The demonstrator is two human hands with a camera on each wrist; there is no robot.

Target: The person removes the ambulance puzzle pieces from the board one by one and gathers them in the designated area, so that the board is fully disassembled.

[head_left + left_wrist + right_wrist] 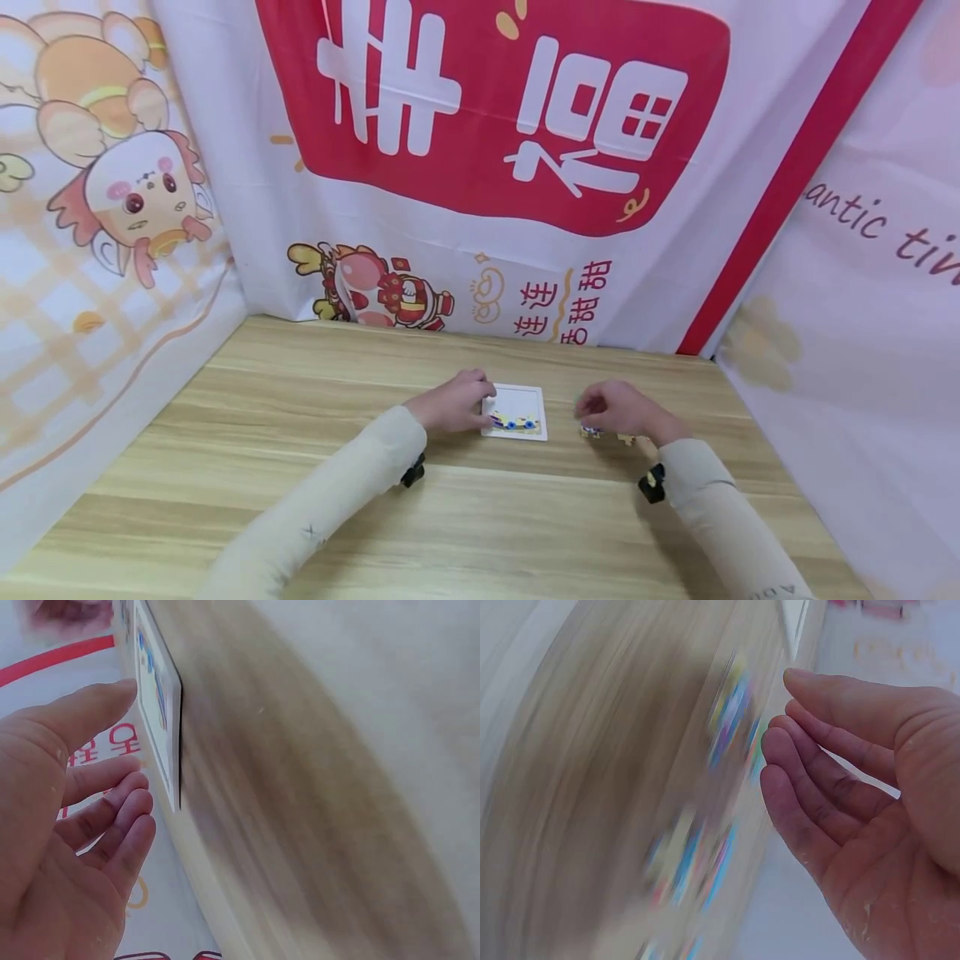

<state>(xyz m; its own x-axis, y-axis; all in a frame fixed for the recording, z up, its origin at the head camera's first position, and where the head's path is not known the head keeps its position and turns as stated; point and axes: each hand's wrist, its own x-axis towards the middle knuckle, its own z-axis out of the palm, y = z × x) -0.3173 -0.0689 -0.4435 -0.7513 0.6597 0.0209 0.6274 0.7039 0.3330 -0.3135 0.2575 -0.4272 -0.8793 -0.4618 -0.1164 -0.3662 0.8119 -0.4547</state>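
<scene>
A white square puzzle tray [517, 398] lies on the table, with colourful jigsaw pieces [516, 424] fitted along its near side. My left hand [453, 402] is at the tray's left edge, thumb and fingers apart and loosely bent; the left wrist view shows nothing gripped between them. To the right of the tray, my right hand [621, 408] hovers over loose jigsaw pieces [731, 712]. Its fingers curve gently, and the space between thumb and fingertips holds nothing in the right wrist view. More pieces [690, 862] lie nearer the wrist, blurred there.
The wood-grain table [315, 417] meets a hanging cloth [420, 200] with red and white print at the back. Printed cloths also rise along the left [112, 208] and right [847, 333] sides. Both wrists wear black camera straps.
</scene>
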